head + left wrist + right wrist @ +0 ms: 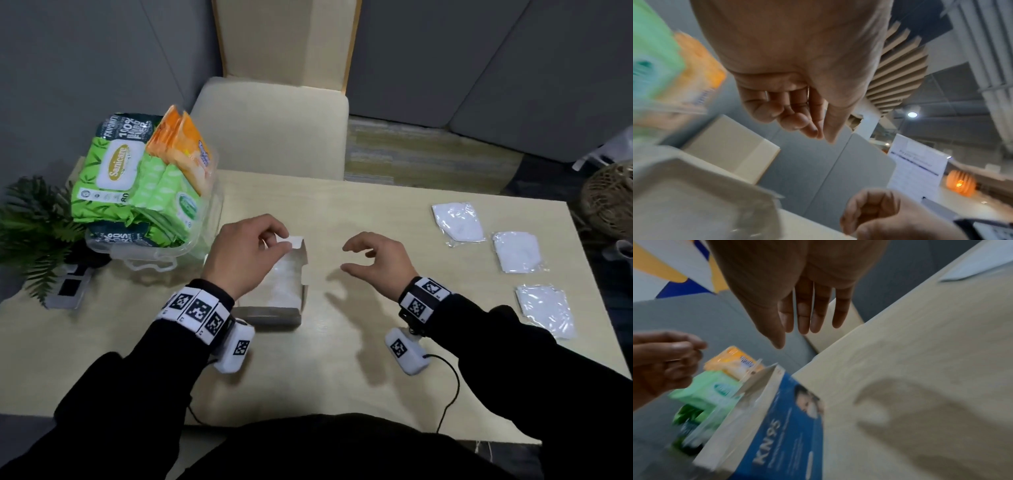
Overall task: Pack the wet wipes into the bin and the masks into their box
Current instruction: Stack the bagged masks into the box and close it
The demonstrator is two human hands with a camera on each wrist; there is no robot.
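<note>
The tabletop (342, 212) carries everything: at my far left the clear bin (191, 246) is already heaped with wet wipes (137, 192), so I judge that half done. The mask box (274, 291) sits open before me; my left hand (245, 255) pinches its end flap (296, 241). Three bagged masks (517, 251) lie well apart at my right. My right hand (375, 262) hovers relaxed, its grip wide and empty; next it should fetch a mask

Pale wood-grain desk (376, 212). Green leaf-patterned wet wipes (109, 171) and orange wipe packs (185, 144) sit in a clear bin (150, 255). Blue mask box (789, 426) with white "KN95" lettering. White masks (457, 221) in clear wrappers. Black sleeves (120, 387), black-and-white checker-marked wristbands (197, 310).
</note>
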